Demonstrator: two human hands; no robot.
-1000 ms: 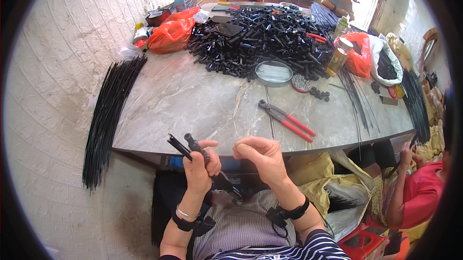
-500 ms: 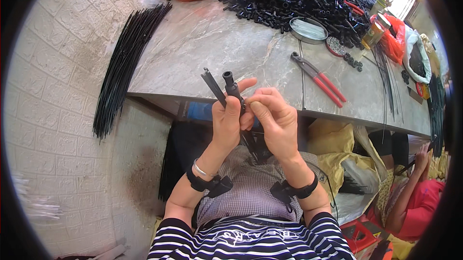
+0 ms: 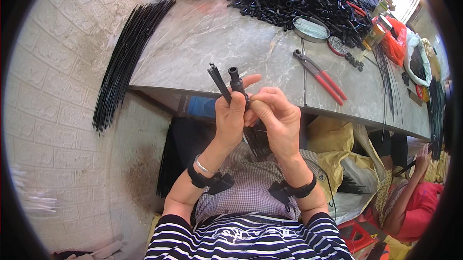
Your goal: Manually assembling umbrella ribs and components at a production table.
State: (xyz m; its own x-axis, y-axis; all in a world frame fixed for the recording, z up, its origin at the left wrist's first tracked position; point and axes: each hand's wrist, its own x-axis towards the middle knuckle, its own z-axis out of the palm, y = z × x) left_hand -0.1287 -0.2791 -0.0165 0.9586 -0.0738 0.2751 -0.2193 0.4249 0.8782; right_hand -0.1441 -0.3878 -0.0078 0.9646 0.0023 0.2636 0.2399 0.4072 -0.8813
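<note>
My left hand (image 3: 228,121) is closed around a black tubular fitting (image 3: 236,81) with a flared, hollow top end. A bundle of thin black rods (image 3: 220,81) stands up beside the fitting in the same grip, and black rods fan out below the hands toward my lap. My left index finger sticks out behind the fitting. Close against its right side, my right hand (image 3: 277,118) pinches with thumb and index finger at the fitting's lower part. Whatever is between those fingertips is too small to make out.
Red-handled pincers (image 3: 319,78) lie on the stone-patterned table (image 3: 193,48). Behind them are a tin of pale thin pins (image 3: 311,28) and a heap of black tubes (image 3: 289,0). Long black rods (image 3: 130,62) overhang the left edge. Another person (image 3: 410,202) sits at right.
Both hands stay joined at the fitting, with the right fingertips still pinching at its side. The view has shifted slightly, and the rods below the hands show more spread out.
</note>
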